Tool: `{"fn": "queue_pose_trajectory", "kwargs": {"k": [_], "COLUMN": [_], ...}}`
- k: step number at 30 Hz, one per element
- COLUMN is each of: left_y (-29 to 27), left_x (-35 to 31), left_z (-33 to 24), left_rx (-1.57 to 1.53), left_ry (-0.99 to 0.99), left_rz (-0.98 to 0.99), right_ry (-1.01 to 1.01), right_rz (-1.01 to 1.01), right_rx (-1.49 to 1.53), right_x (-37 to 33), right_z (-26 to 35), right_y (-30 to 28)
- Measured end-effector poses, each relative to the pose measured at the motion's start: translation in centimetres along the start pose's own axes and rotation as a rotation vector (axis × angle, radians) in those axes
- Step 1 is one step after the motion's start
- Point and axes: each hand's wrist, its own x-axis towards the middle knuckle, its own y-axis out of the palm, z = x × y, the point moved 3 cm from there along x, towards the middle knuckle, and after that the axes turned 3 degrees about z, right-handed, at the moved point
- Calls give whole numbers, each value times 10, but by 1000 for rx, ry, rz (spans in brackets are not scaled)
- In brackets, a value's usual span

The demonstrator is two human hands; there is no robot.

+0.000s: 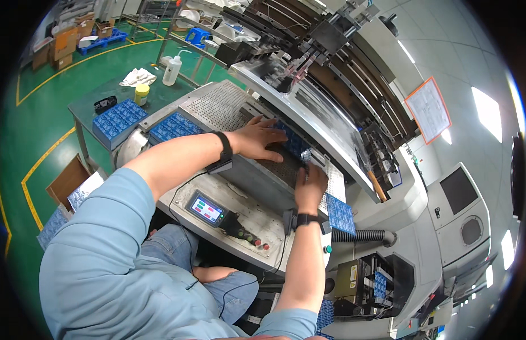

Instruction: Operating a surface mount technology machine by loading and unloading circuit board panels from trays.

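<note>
A dark blue patterned sheet point(292, 141) lies on the perforated metal bed point(217, 105), beneath the raised edge of a framed screen point(331, 122). My left hand point(258, 139) is open, palm down with fingers spread, its fingertips at the sheet's left end. At the sheet's right end is my right hand point(311, 186), its thumb and fingers apart and reaching toward a small metal block point(314, 158). Neither hand appears to grip anything. Part of the sheet is hidden by my fingers and the frame.
Blue patterned sheets lie stacked point(118, 120) on the green side table and on the bed's left end point(175, 126). Another blue sheet point(341, 214) sits at the right. A control screen point(206, 208) and buttons point(257, 242) lie near me. A wooden-handled tool point(377, 186) rests by the frame.
</note>
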Motion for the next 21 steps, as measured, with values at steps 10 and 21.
{"fn": "queue_pose_trajectory", "kwargs": {"k": [10,21], "left_y": [-63,-11], "left_x": [-188,-179], "left_z": [39,119], "left_rx": [-105,288], "left_ry": [-76,-749], "left_rz": [-266,155], "right_ry": [-191,800], "right_rz": [238,437], "right_rx": [3,-406], "right_x": [-226,-239], "right_z": [-36,-251], "right_y": [-51,-22]}}
